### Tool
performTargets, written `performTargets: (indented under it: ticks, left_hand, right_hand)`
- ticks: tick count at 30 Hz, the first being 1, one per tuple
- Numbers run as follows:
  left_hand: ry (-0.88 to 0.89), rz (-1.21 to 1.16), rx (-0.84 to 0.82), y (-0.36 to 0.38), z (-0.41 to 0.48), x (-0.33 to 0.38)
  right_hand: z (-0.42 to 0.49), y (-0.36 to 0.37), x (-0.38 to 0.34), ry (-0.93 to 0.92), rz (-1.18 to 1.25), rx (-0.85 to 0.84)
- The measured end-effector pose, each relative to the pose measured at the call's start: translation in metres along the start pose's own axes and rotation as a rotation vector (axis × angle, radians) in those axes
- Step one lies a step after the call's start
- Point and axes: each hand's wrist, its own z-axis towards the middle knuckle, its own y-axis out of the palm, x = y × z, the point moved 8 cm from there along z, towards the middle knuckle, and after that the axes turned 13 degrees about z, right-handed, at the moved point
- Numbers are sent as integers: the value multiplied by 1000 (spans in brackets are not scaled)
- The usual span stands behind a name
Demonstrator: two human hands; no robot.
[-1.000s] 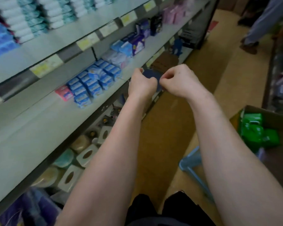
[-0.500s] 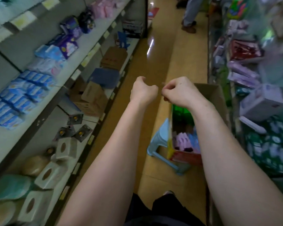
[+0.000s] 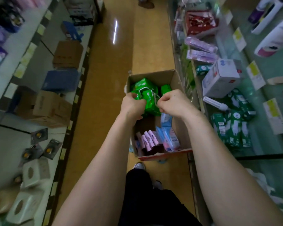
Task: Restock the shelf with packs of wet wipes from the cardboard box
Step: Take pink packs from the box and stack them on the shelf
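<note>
Sitting at the far end of the cardboard box [image 3: 153, 75], the green packs [image 3: 148, 97] are bunched together with a white strap [image 3: 145, 89] looped over them. The left hand [image 3: 132, 106] grips the bundle at its left side, fingers curled round the wrapping, right at the box's left edge. The right hand [image 3: 175, 103] is curled tight and pinches the strap just beside the bundle's right side. Both forearms cross above the middle of the box and hide part of its inside.

At the near end of the box stand pink packs [image 3: 148, 140], with blue packs [image 3: 166, 134] leaning by the right wall. A shoe [image 3: 139, 166] shows just below the near edge.

The box stands in a narrow aisle on a yellow floor [image 3: 108, 79], close against the right shelf [image 3: 268, 144], which carries green cartons [image 3: 234, 126], a white box [image 3: 220, 79] and a light bulb [image 3: 216, 104]. Across the aisle, the left shelf [image 3: 10, 144] holds brown boxes [image 3: 51, 108] and tissue boxes [image 3: 34, 173].
</note>
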Motion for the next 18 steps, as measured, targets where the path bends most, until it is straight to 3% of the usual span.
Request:
performTargets:
  ticks: [8,18]
  left_hand:
    - [-223,25,-238,61,64,-45]
    - [-315,74,-315,116,124,-90]
  right_hand:
    - [44,17,97,307,91,-9]
    - [47,58,211,693,194,3]
